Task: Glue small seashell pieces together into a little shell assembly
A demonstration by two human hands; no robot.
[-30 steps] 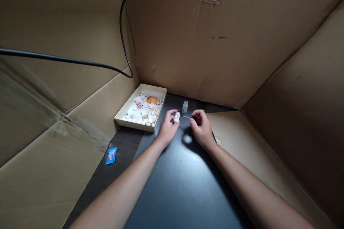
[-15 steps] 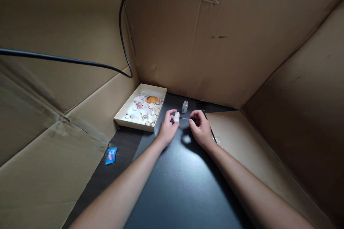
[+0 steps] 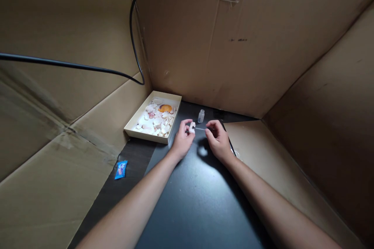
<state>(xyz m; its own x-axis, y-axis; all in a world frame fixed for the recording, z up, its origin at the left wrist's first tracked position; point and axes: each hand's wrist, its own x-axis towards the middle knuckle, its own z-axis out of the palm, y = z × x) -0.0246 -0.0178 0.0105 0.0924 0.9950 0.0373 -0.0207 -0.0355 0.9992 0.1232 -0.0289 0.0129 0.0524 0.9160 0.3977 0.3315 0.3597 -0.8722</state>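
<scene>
The brush point(image 3: 200, 128) has moved left over the last second; its dark tip, lately apart from the shell point(image 3: 192, 130), now overlaps it in view, so the work seems to have passed from approach to contact; at this small size I cannot be sure that they touch. The left hand point(image 3: 182, 140) pinches the shell between thumb and fingers, held up over the table point(image 3: 187, 202); the right hand point(image 3: 217, 140) is closed in a light pinch on the brush's near end, mostly hidden by the fingers. The shell is whitish and ridged, the brush stem thin and pale; the bottle point(image 3: 201, 116) behind is small, clear and uncapped; the shallow card box point(image 3: 146, 136) holds pale, curved shells point(image 3: 157, 121) and one glossy orange one; the table is smooth, dark and shiny.
</scene>
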